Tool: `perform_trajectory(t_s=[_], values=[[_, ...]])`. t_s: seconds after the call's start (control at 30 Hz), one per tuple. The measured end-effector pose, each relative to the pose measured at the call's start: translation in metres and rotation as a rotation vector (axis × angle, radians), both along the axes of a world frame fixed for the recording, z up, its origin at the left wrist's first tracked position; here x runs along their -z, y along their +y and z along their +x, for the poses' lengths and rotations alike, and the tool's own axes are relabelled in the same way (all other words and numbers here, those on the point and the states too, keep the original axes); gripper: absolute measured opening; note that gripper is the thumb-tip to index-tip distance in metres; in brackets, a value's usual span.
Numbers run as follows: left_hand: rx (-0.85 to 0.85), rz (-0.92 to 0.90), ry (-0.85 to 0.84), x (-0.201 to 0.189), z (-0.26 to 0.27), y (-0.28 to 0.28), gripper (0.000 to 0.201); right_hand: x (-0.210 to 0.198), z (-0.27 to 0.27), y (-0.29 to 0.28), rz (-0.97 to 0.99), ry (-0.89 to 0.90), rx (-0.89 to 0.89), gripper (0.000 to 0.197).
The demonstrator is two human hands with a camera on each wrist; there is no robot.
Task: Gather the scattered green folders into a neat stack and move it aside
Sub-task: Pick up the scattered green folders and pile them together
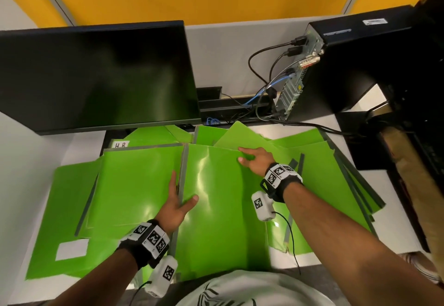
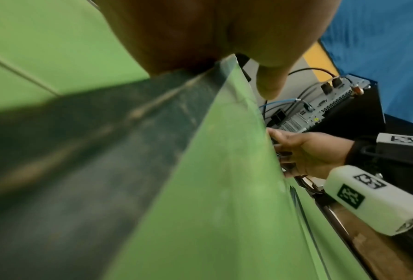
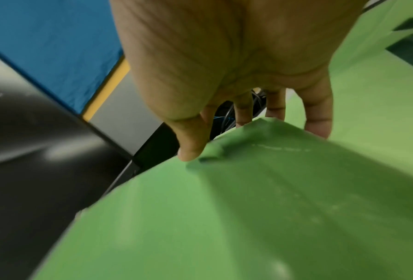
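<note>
Your left hand point(image 1: 175, 206) grips the left edge of the middle green folder point(image 1: 216, 200), thumb on top. Your right hand point(image 1: 255, 161) pinches its far right corner. More green folders point(image 1: 134, 180) lie spread all over the bench point(image 1: 21, 151), in front of the dark monitor point(image 1: 96, 74). You cannot see what is inside any folder. Your left fingers hide under the edge.

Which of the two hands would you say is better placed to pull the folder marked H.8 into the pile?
Probably the left hand: it grips the lifted folder nearest the H.8 folder; the right hand is farther.
</note>
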State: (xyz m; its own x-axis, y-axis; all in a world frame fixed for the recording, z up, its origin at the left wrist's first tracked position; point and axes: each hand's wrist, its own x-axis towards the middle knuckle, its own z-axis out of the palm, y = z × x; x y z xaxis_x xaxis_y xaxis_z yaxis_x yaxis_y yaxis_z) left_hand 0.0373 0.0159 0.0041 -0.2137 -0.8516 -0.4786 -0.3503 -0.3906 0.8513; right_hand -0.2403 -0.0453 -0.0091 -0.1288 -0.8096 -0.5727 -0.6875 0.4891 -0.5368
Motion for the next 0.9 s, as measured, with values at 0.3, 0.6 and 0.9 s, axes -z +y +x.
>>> perform_trajectory(t_s=[0.3,0.6,0.9], values=[[-0.04,-0.099,-0.017,0.012,-0.004,-0.017,0.093,-0.004,-0.002,-0.001,-0.204,-0.331,0.46,0.08],[-0.371,-0.154,0.088,0.003,-0.013,-0.05,0.022,0.003,0.013,0.007,-0.041,-0.273,0.411,0.069],[-0.359,-0.181,-0.223,-0.001,0.013,-0.07,0.027,0.021,-0.043,0.021,-0.034,0.394,0.069,0.074]])
